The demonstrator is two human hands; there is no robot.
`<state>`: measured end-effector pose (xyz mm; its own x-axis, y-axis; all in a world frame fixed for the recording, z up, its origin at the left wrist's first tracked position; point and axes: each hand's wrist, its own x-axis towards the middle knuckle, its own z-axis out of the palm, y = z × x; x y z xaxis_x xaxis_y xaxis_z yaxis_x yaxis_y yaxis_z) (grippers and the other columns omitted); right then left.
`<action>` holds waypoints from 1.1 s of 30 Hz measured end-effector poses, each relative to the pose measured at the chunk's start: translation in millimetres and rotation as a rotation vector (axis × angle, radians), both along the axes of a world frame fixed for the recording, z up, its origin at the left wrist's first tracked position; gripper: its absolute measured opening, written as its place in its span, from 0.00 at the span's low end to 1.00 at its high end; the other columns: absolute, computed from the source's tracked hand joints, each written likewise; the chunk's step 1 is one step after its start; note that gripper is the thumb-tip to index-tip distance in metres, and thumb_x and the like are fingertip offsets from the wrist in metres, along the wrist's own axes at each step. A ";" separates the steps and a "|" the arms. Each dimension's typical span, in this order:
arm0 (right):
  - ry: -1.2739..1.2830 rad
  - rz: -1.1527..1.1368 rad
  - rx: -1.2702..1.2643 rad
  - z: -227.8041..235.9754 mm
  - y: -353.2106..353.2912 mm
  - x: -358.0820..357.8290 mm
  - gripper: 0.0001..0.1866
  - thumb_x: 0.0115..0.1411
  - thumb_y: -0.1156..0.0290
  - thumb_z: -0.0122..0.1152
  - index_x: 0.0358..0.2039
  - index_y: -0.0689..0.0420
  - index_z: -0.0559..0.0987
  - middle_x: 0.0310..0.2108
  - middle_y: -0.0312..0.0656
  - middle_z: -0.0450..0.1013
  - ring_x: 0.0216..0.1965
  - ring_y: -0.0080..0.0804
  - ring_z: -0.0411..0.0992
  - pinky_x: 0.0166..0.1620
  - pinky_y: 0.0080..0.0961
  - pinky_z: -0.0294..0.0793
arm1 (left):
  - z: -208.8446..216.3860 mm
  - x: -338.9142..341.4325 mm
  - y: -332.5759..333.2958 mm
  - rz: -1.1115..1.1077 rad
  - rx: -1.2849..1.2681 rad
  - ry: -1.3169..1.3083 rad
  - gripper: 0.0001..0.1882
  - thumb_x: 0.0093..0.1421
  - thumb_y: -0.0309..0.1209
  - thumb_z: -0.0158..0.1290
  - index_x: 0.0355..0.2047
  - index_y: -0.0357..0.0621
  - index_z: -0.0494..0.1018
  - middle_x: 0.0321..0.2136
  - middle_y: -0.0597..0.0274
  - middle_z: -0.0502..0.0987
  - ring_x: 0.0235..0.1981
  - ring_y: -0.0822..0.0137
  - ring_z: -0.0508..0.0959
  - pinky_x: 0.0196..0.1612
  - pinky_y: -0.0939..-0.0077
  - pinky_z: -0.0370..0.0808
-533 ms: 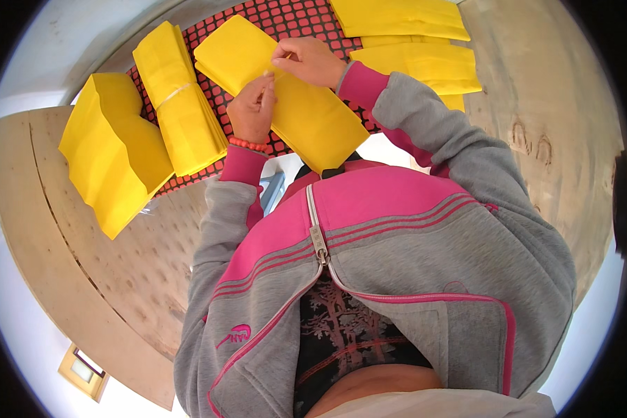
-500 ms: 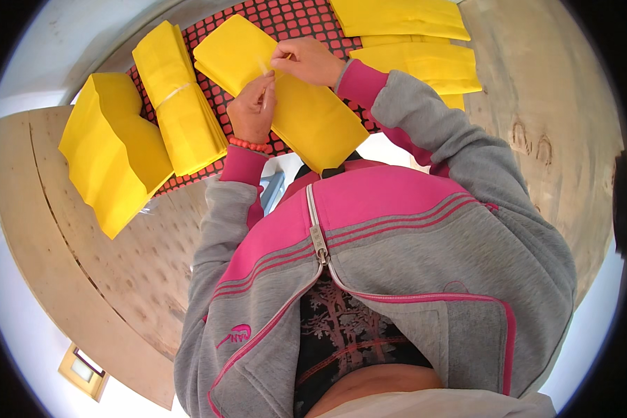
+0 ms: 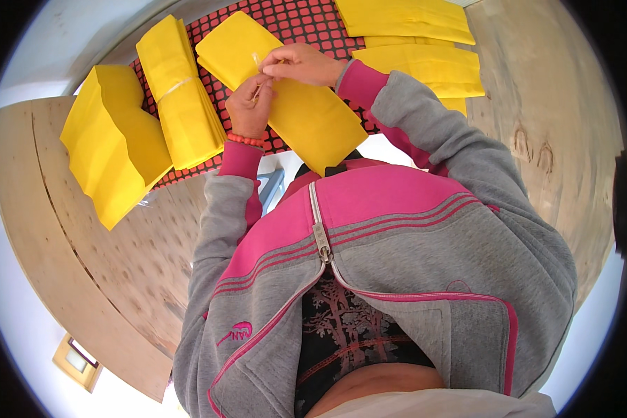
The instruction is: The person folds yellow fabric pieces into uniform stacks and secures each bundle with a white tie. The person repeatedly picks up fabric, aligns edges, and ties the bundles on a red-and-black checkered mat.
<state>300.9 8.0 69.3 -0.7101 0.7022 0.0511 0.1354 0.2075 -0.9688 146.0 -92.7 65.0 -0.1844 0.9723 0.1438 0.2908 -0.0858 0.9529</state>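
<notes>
A folded stack of yellow fabric (image 3: 320, 125) lies slantwise in front of me. Over its middle, my left hand (image 3: 248, 110) pinches a thin whitish strip (image 3: 256, 58) with thumb and fingers. My right hand (image 3: 304, 64) meets it from the right, its fingertips closed at the same strip. How the strip runs around the stack is hidden by my fingers. Left of it lies a second yellow bundle (image 3: 181, 104) with a narrow pale band around its middle.
A loose, wavy yellow piece (image 3: 111, 139) lies at the far left, partly over the wooden tabletop (image 3: 146, 265). More yellow pieces (image 3: 418, 66) are stacked at the back right. Beneath them spreads a red and black patterned cloth (image 3: 296, 21). Bare wood (image 3: 536, 90) extends on the right.
My right hand has shifted slightly left and down, and my left hand slightly left. The fingertips now meet more closely at the strip, which stands in a different position.
</notes>
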 end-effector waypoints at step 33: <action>0.075 -0.355 -0.231 -22.6 2.5 -5.9 0.10 0.62 0.67 0.53 0.31 0.61 0.75 0.27 0.38 0.77 0.29 0.23 0.75 0.34 0.22 0.73 | 2.5 -13.7 13.4 -0.248 -0.185 -0.376 0.10 0.62 0.31 0.49 0.27 0.38 0.74 0.30 0.61 0.79 0.33 0.72 0.76 0.40 0.79 0.71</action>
<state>295.0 10.5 46.8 -0.4225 0.9015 -0.0936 0.0869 -0.0625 -0.9943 132.3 -79.3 67.5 0.0500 0.9965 -0.0673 -0.0843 0.0714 0.9939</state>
